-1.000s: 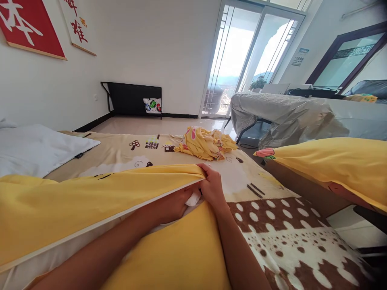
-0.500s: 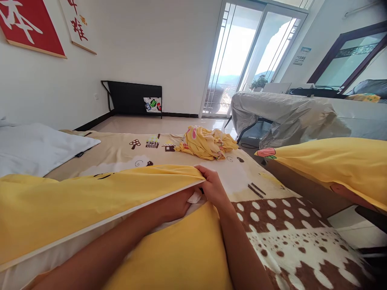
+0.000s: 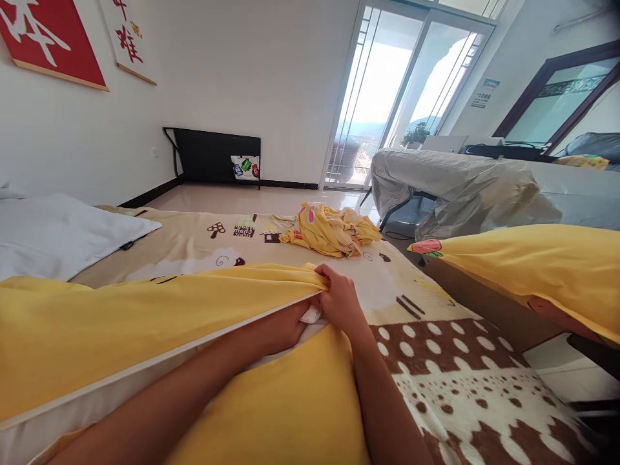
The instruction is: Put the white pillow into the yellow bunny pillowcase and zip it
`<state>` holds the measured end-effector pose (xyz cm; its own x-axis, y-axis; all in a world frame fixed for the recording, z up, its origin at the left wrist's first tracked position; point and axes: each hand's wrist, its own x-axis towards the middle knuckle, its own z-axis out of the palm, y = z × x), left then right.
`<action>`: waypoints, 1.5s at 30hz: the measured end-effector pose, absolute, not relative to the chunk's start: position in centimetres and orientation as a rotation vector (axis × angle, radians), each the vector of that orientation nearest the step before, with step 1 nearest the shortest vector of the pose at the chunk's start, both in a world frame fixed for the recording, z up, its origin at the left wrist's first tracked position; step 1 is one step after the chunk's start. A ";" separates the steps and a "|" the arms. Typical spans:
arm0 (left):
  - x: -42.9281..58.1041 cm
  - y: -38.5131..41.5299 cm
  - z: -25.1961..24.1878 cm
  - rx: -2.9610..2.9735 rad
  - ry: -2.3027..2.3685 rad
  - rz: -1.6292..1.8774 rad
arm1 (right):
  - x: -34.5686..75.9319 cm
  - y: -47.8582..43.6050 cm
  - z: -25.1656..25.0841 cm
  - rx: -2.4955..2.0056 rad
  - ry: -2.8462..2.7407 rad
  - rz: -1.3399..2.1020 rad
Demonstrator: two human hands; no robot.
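Note:
A yellow pillowcase (image 3: 145, 323) with a pale edge stretches across the front of the bed, its opening facing me. My right hand (image 3: 341, 300) is closed around its far right corner, pinching the yellow cloth between thumb and fingers. My left hand (image 3: 285, 328) reaches in through the opening, under the upper layer. Its fingers are curled and mostly hidden, closed against a small piece of white cloth (image 3: 310, 314) beside my right hand. White fabric (image 3: 29, 436) shows below the upper edge at the lower left. A lower yellow layer (image 3: 285, 407) lies beneath my forearms.
A white pillow (image 3: 97, 232) lies at the left of the bed. Crumpled yellow bedding (image 3: 324, 231) is at the far side of the patterned blanket (image 3: 416, 342). Another yellow pillow (image 3: 542, 265) is at right, near a plastic-covered table (image 3: 455, 174). A folded black frame (image 3: 208, 158) leans against the wall.
Almost nothing differs. My right hand and the pillowcase corner have shifted very slightly to the right, with both hands keeping the same hold.

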<state>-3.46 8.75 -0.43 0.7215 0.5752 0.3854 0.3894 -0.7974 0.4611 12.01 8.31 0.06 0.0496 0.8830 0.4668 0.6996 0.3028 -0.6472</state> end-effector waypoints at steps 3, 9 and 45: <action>-3.7 8.6 -0.2 2.605 0.770 0.745 | 11.9 8.3 0.3 -1.381 -1.671 0.309; -3.8 8.6 0.0 2.634 0.777 0.703 | 11.9 8.7 -0.2 -1.243 -1.613 0.443; -4.1 8.4 -0.6 2.775 0.760 0.684 | 12.0 10.0 -2.0 -1.131 -1.464 0.588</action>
<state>-4.13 8.40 -0.59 0.7628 0.5206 0.3835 0.4358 -0.8521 0.2899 11.98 9.95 -1.99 0.1005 0.8808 0.4626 0.3154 0.4128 -0.8545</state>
